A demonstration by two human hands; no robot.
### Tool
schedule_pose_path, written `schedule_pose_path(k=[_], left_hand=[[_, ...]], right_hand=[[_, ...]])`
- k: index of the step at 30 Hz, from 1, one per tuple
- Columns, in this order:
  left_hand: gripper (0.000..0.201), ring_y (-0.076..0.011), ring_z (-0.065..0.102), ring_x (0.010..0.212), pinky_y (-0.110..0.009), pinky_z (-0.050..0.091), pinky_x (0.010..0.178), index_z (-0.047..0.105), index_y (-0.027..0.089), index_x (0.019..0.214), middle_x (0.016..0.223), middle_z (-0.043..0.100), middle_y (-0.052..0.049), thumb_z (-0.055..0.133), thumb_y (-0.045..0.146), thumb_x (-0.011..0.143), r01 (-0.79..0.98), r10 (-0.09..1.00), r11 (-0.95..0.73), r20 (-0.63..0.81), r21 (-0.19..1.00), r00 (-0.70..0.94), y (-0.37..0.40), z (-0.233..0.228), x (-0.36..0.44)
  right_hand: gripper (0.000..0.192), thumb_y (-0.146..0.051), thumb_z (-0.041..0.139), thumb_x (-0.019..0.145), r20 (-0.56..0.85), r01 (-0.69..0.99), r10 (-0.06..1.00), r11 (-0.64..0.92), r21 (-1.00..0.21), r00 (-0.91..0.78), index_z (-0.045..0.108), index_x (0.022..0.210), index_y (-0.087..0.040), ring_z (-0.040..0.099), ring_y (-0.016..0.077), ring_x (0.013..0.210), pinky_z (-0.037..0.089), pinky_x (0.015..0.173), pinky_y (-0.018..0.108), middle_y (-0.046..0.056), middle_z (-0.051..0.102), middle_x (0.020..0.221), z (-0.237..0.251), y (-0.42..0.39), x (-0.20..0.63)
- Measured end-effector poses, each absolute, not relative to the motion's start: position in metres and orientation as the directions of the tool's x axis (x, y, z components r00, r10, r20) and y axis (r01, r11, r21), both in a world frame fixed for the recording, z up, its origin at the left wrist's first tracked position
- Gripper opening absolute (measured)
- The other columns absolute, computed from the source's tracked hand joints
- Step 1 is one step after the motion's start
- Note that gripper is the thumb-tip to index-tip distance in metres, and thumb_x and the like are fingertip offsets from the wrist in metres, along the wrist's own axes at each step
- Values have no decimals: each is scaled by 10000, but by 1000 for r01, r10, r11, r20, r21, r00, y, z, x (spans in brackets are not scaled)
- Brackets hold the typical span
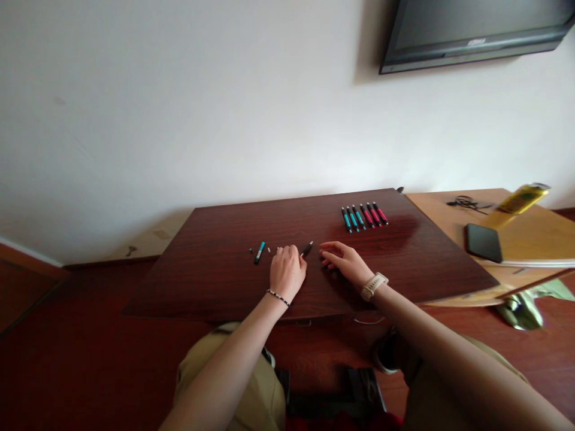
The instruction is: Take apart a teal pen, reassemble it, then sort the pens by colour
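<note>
Both hands on dark wooden table, left pinching black pen, right spread

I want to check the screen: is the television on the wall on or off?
Off, as far as can be seen: the television screen is evenly dark, with no picture.

Polished dark wood under smooth plastic pens

We see a bench of dark reddish wood grain, smooth with a soft sheen near the row of pens, whose teal and red barrels look like glossy plastic. The black pen at the left hand seems plastic too. Our right hand wears a pale, matt watch strap. Beside us a lighter side table looks like pale matt wood, carrying a glossy black phone.
</note>
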State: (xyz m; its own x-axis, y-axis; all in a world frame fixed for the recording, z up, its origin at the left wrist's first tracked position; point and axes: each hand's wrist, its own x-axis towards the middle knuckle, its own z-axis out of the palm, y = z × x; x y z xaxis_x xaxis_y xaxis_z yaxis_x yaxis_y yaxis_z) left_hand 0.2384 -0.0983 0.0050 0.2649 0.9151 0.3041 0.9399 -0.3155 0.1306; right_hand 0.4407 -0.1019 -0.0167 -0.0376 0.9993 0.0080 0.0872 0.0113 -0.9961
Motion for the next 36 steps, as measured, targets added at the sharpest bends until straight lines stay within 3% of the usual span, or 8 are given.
schedule_pose_path(k=[14, 21, 27, 32, 36], left_hand=[[90, -315, 558, 1047, -424, 472, 884, 579, 179, 951, 1019, 625, -150, 586, 266, 971, 928, 905, -346, 312, 137, 291, -94, -2, 256], [171, -297, 576, 1003, -424, 473, 908, 568, 202, 912, 981, 632, -127, 580, 345, 1005, 900, 885, -396, 336, 180, 322, -97, 0, 244], [105, -257, 590, 952, -368, 465, 860, 567, 224, 916, 937, 650, -83, 541, 240, 1016, 892, 874, -387, 402, 233, 274, -85, 12, 207], [125, -240, 594, 867, -340, 449, 771, 591, 229, 887, 882, 659, -56, 569, 260, 1006, 918, 895, -275, 425, 285, 136, -62, 22, 153], [52, -227, 590, 887, -337, 465, 831, 654, 223, 972, 889, 652, -44, 617, 259, 977, 874, 881, -345, 440, 341, 176, -51, 21, 126]], right_hand=[[299, -405, 699, 900, 52, 151, 995, 65, -986, -86, 715, 1099, -183, 729, 181, 811, 571, 721, 293, 77, 769, 999, -14, -102, 443], [278, -462, 701, 891, 102, 238, 994, 110, -965, -44, 669, 983, -201, 705, 193, 757, 536, 713, 309, 29, 731, 830, -13, -105, 447], [285, -478, 687, 896, 90, 262, 995, 99, -960, -46, 664, 966, -202, 677, 200, 750, 519, 731, 320, 29, 724, 801, -15, -109, 451], [300, -487, 698, 886, 88, 241, 996, 94, -966, -33, 665, 949, -196, 667, 202, 756, 505, 728, 317, 24, 704, 793, -13, -112, 448], [349, -531, 649, 927, 139, 235, 990, 139, -962, -16, 720, 987, -195, 651, 200, 775, 502, 739, 317, 48, 739, 893, -10, -116, 443]])
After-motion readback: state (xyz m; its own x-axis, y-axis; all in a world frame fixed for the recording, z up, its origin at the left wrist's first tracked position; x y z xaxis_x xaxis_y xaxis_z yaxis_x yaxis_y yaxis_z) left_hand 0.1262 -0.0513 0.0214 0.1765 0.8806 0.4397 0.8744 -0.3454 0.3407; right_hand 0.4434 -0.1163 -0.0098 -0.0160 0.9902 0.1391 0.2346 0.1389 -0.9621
